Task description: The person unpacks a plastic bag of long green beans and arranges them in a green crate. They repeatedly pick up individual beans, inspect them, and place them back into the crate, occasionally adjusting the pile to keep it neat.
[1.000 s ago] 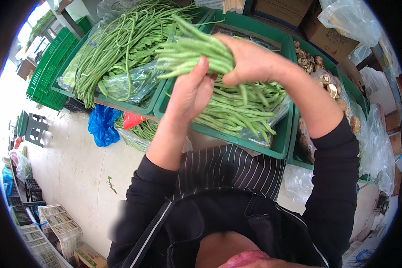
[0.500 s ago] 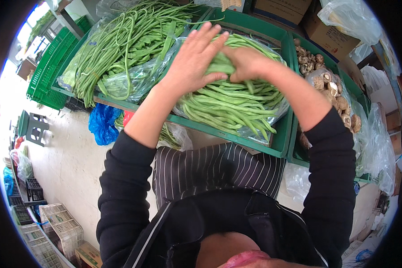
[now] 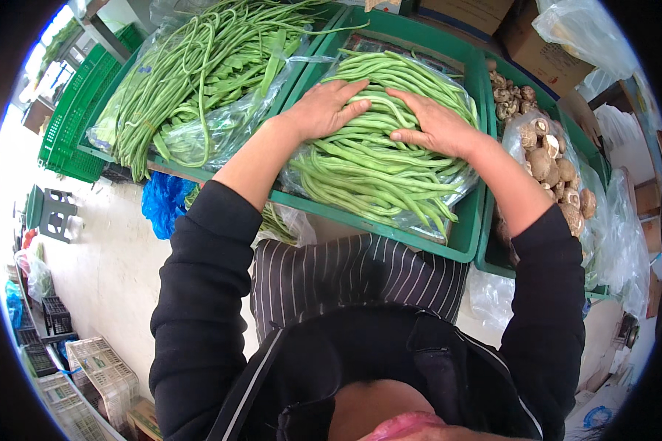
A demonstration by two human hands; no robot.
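Long green beans [image 3: 375, 180] lie heaped on clear plastic in a green crate [image 3: 467, 228] in front of me. On the left side of the heap rests my left hand [image 3: 322, 112], its fingers lying flat with the thumb apart. My right hand [image 3: 440, 126] lies on the right side, fingers stretched out and thumb held away. A narrow band of beans shows between the two hands. Both palms touch the beans, and neither hand grips any that I can see.
To the left, another crate holds long thin beans [image 3: 176, 81] and flat pods on plastic. Mushrooms [image 3: 552, 165] fill a crate on the right. Cardboard boxes [image 3: 467, 13] stand behind. Below left are a blue plastic bag [image 3: 162, 204] and a dark stool [image 3: 55, 213].
My hands were close together around a bunch of beans above the heap. Now that bunch lies on the heap, and the hands have moved down and apart onto it.
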